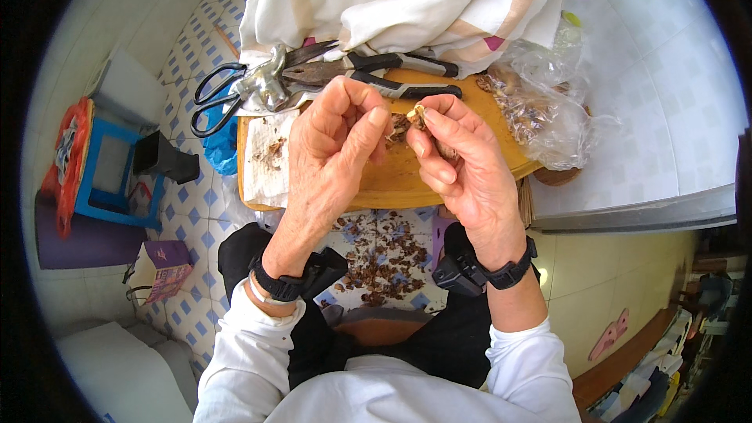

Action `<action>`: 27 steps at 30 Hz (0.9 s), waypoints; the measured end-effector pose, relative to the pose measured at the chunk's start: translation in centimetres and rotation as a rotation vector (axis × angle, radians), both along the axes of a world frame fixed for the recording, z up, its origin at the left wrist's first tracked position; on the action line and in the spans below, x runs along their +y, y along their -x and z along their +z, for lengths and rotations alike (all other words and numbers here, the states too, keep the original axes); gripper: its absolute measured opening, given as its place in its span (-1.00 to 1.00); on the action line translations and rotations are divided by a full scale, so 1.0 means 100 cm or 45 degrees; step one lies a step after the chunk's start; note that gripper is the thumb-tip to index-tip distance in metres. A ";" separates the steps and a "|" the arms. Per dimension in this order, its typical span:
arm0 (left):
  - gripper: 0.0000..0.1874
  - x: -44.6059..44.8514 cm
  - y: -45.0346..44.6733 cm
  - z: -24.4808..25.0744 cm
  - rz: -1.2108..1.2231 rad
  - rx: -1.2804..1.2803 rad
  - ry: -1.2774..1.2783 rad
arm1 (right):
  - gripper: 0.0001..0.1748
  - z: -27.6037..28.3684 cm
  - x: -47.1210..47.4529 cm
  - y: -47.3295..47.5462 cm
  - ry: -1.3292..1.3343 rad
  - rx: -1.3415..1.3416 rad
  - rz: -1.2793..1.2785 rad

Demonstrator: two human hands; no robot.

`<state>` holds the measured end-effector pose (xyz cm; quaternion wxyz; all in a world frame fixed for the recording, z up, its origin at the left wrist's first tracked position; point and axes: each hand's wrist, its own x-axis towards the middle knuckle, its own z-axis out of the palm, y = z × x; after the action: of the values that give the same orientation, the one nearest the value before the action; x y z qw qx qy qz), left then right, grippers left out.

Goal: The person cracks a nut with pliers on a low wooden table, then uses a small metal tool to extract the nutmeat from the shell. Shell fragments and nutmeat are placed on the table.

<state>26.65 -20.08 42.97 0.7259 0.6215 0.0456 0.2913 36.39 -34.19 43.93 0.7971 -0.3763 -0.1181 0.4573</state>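
Note:
Both hands are raised over a small wooden table (376,188). My right hand (467,158) pinches a broken walnut piece (417,116) between thumb and index finger; another brown piece lies against its curled fingers. My left hand (341,129) is close beside it, thumb and index finger curled together; whether anything is between them is hidden. Dark shell bits (398,127) show between the hands. Behind them lie grey-and-black handled pliers (405,66) and black-handled scissors (218,100), with a shiny metal piece (267,81) over the scissors. A paper towel (267,170) with brown crumbs is left of my left hand.
A clear plastic bag (537,111) of walnut pieces rests at the table's right edge. A white striped cloth (423,0) covers the far side. Shell fragments (382,258) litter the tiled floor between the knees. A blue stool (111,170) stands left, with a blue bag (220,147) beside the table.

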 end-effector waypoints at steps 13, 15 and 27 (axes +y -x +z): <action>-0.81 -0.003 -0.008 0.002 0.272 -0.199 -0.833 | -0.87 0.004 0.001 0.005 0.081 -0.132 -0.061; -0.81 -0.002 -0.009 0.003 0.282 -0.165 -0.896 | -0.86 0.004 0.001 0.005 0.082 -0.140 -0.054; -0.85 0.005 0.000 0.009 -0.024 -0.133 -0.635 | -0.88 0.005 0.002 0.007 0.101 -0.224 -0.095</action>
<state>26.70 -19.54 43.84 0.5542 0.7658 -0.0710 0.3184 35.71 -33.97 44.47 0.7847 -0.4504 -0.1554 0.3965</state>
